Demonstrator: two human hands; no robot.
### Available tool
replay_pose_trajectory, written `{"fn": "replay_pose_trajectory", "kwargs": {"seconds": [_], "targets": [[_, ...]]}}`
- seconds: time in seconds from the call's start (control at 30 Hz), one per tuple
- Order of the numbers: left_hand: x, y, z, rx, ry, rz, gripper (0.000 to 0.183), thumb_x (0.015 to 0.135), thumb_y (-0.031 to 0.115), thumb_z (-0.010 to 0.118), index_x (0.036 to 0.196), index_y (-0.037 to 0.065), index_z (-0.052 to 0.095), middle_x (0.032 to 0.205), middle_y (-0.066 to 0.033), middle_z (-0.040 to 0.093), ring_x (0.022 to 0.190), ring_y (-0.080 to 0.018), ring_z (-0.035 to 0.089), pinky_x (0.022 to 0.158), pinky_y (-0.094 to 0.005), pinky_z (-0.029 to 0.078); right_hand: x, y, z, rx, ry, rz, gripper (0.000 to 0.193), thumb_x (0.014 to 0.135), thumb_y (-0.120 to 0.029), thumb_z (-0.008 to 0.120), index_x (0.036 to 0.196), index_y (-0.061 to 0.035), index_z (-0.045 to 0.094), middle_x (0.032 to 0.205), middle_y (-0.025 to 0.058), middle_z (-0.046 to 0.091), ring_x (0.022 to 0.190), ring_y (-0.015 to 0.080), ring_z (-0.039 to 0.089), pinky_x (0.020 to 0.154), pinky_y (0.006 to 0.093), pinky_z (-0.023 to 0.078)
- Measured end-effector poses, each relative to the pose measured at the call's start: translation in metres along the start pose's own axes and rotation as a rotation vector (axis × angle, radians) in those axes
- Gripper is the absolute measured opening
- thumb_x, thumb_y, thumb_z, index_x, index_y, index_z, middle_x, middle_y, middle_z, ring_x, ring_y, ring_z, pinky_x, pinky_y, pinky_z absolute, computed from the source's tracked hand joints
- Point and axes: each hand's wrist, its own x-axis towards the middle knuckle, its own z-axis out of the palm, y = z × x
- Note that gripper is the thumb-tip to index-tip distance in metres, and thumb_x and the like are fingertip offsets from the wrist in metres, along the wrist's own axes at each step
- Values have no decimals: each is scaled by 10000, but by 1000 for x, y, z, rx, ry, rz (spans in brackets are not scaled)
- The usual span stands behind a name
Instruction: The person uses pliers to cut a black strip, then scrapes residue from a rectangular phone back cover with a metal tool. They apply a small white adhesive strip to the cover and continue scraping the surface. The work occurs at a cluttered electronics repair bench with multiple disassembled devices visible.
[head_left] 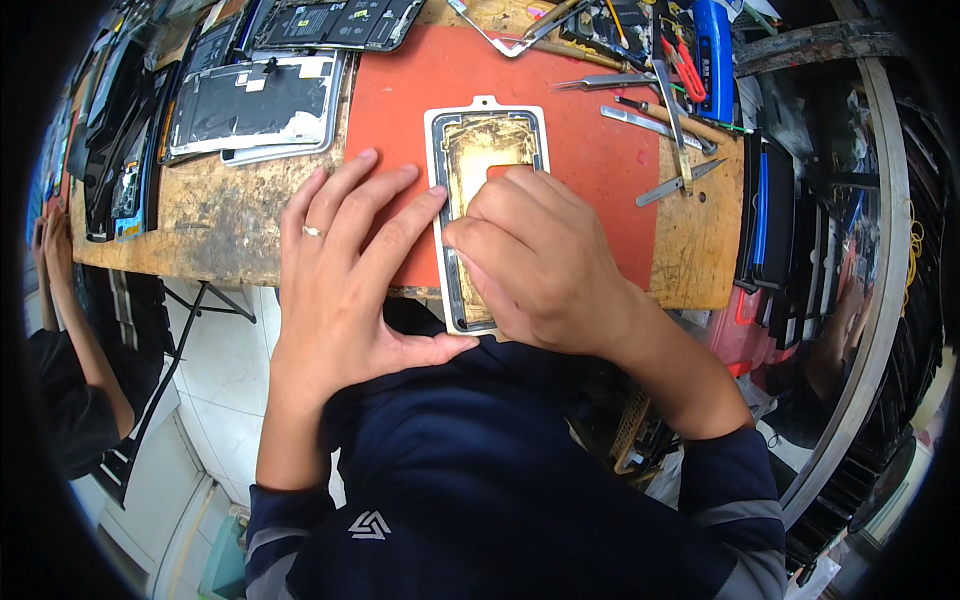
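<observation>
A phone-shaped frame [434, 135] lies on the red mat [390, 90], its near end at the table's front edge. It has a pale outer rim with a holed tab at the far end, a dark inner border and a gold, scuffed inner face. My left hand [350, 250] is open with its fingers spread. Its index fingertip touches the frame's left side and its thumb the near end. My right hand [545, 255] is closed in a fist over the right half of the frame. Whatever it grips is hidden. A small red patch shows beside its knuckles.
Tweezers [605, 82], blades [680, 183], red-handled cutters [686, 72] and a blue tool [713, 60] lie at the right. Phone or tablet parts [250, 105] are stacked at the left. Another person's arm [85, 310] is at the far left. A metal-framed cabinet [875, 250] stands right.
</observation>
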Motion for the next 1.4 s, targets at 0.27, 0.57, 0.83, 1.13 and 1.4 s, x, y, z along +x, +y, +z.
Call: {"fn": "replay_pose_trajectory", "kwargs": {"seconds": [0.27, 0.57, 0.83, 1.13, 1.4], "targets": [[7, -4, -2, 21, -21, 23, 1051, 672, 841, 853, 1445, 138, 742, 1523, -146, 663, 1541, -424, 523, 1300, -635, 323, -13, -26, -10, 11, -97, 37, 220, 782, -146, 754, 951, -42, 659, 920, 93, 542, 853, 293, 589, 720, 432, 461], [8, -8, -3, 29, -31, 45, 1110, 655, 870, 842, 1466, 120, 731, 1532, -155, 657, 1562, -433, 514, 1305, -639, 297, -24, -45, -12, 24, -132, 42, 183, 828, -143, 740, 959, -21, 698, 919, 83, 566, 843, 274, 591, 726, 403, 472], [-5, -3, -3, 49, -73, 28, 1066, 671, 861, 849, 1445, 134, 759, 1511, -150, 673, 1533, -436, 534, 1298, -657, 293, -5, -12, -70, 60, -207, 106, 205, 830, -45, 796, 1028, -49, 741, 959, 99, 618, 865, 294, 630, 737, 408, 480], [-20, 25, -1, -265, -20, 60, 247, 814, 324, 926, 1021, 194, 891, 1055, -2, 693, 1170, -300, 648, 1205, -610, 397, -20, -12, -38, 149, 36, 321, 196, 888, 78, 804, 1061, -2, 759, 931, 121, 638, 808, 313, 650, 697, 424, 519], [11, 29, -2, -164, -103, 159, 163, 840, 216, 871, 869, 116, 747, 936, -21, 609, 1041, -267, 638, 1215, -546, 421, -20, -12, -27, 217, 110, 384, 171, 950, 88, 786, 1103, 12, 772, 953, 124, 674, 773, 258, 679, 667, 374, 535]]}}
